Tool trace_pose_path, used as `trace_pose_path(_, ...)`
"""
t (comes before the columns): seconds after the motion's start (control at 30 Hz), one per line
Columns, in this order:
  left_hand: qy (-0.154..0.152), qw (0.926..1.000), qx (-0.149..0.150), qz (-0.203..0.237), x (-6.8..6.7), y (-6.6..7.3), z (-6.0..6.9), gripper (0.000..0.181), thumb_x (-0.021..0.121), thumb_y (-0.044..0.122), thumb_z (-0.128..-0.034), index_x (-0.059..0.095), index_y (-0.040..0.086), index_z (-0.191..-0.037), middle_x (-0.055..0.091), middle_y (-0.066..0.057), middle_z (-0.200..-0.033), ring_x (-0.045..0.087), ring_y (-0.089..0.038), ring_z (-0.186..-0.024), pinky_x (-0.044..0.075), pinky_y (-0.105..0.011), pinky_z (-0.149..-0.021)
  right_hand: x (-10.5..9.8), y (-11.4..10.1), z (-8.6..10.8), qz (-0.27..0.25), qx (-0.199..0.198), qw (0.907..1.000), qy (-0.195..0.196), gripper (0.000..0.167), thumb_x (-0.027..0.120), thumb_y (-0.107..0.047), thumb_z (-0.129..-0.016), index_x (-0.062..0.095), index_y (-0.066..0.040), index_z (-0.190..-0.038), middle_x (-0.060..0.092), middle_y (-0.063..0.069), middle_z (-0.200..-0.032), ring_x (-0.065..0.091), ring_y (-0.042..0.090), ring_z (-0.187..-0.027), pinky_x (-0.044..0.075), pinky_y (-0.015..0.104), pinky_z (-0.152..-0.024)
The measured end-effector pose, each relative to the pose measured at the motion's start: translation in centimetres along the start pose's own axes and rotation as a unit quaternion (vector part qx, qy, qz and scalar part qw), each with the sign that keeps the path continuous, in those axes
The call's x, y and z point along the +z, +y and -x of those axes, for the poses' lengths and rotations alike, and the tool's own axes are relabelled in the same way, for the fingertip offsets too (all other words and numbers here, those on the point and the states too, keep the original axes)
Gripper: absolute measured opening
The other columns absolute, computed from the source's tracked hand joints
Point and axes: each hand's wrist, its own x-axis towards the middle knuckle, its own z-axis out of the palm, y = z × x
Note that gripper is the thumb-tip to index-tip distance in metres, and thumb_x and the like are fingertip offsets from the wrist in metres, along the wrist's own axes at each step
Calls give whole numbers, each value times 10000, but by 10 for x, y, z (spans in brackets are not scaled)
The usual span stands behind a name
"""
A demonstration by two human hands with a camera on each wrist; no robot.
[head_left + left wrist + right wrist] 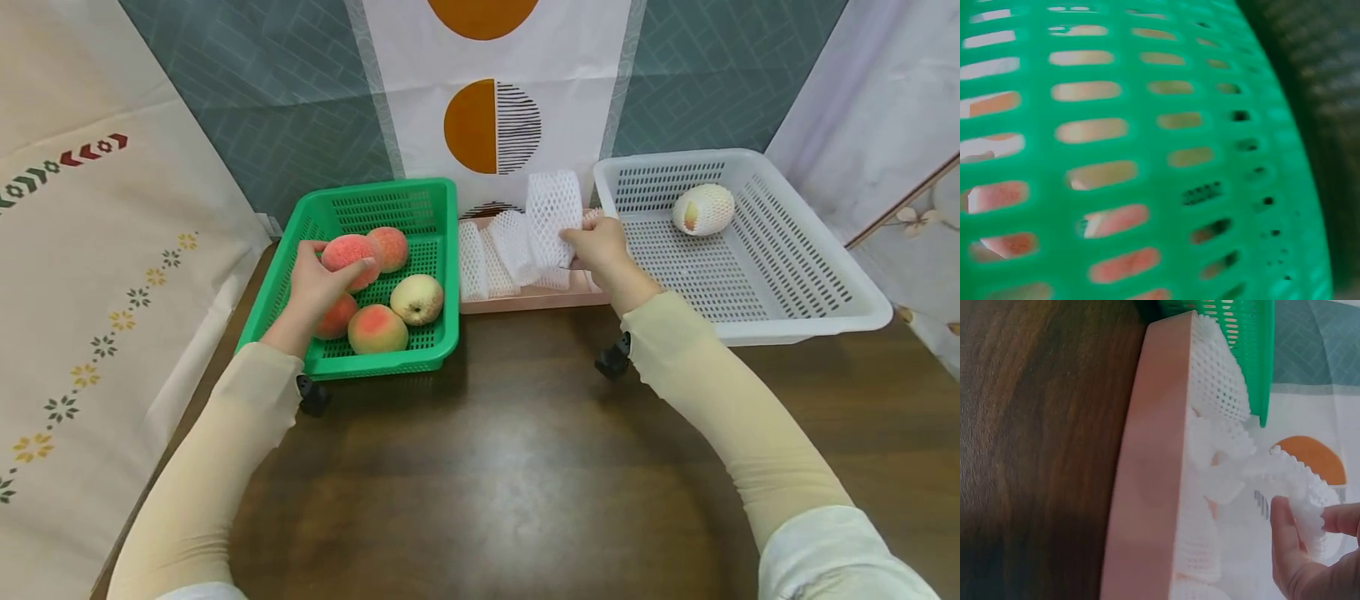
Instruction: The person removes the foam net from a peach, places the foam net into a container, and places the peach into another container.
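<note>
In the head view my left hand [309,287] reaches into a green basket [390,367] and grips a pinkish-red peach [349,252]. Other peaches lie around it, among them a yellow-red peach [378,330] and a pale peach [417,300]. The left wrist view is filled by the basket's slotted wall [1147,137], which hides that hand. Thumb and fingers of my right hand [602,247] pinch a white foam net sleeve [555,204], raised above a pink box [525,302]. More foam net sleeves [1219,378] lie in the box.
To the right stands a white basket [810,333] with one foam-wrapped fruit [703,210] inside. All containers sit along the back of a brown wooden table [480,467]. Patterned cloth [300,83] hangs behind them, and a cream cloth [97,275] at the left.
</note>
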Motion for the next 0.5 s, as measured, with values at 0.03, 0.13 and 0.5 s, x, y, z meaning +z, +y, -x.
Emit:
trace_pose_path(0.03,-6,9999,89,-79,1,-1,-1,802,670,470,-835,244,24,-1347,388,-205,-1370,449,-304,-1196,422,-458,-986,1,0,-2,-56,55,10000,7,308,528,-120,-952,494,100,-1164,517,214,-1259,627,251,-992,533,350,-879)
trace_pose_path(0.13,-61,9985,444,-302,6,-5,-3,752,692,397,-840,274,6,-1329,423,-213,-1327,478,-325,-1162,440,-466,-964,5,-1,-7,-222,175,9996,38,371,499,-89,-955,454,113,-1264,491,218,-1293,599,258,-1046,523,354,-906)
trace_pose_path(0.5,-101,9920,956,-818,19,-11,-6,717,731,318,-822,318,3,-1316,417,-208,-1299,477,-336,-1133,456,-482,-932,9,-3,-17,-193,433,9989,25,454,378,18,-932,353,97,-1378,438,220,-1362,520,295,-1157,525,359,-910)
